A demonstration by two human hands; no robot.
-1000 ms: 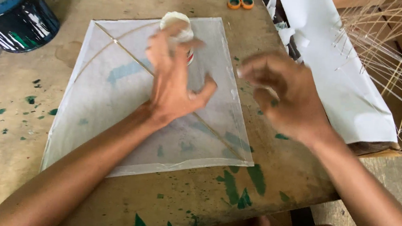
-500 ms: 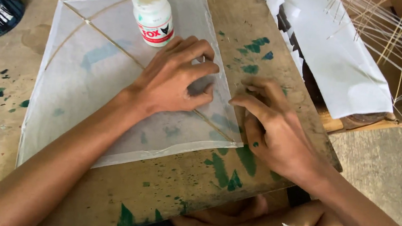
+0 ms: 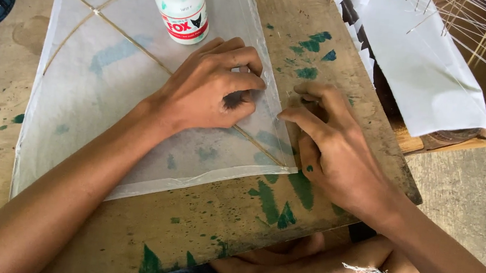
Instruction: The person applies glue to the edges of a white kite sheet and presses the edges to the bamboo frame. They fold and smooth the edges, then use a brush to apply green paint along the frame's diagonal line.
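Hands are pressing on a white paper kite (image 3: 111, 101).
Left hand (image 3: 209, 87) and right hand (image 3: 335, 150) are lying flat, holding nothing, near a white glue bottle (image 3: 179, 5) on the table (image 3: 218, 222).

Soft, even daylight fills the scene, bright without harsh glare. Faint shadows sit under the left hand (image 3: 212, 90) on the translucent kite paper (image 3: 112, 96). Focus is sharp; slight blur softens the edges.

Both hands now press the kite's (image 3: 140, 104) three o'clock edge; the left hand (image 3: 212, 87) has let go of the glue bottle (image 3: 179, 5), which stands at twelve.
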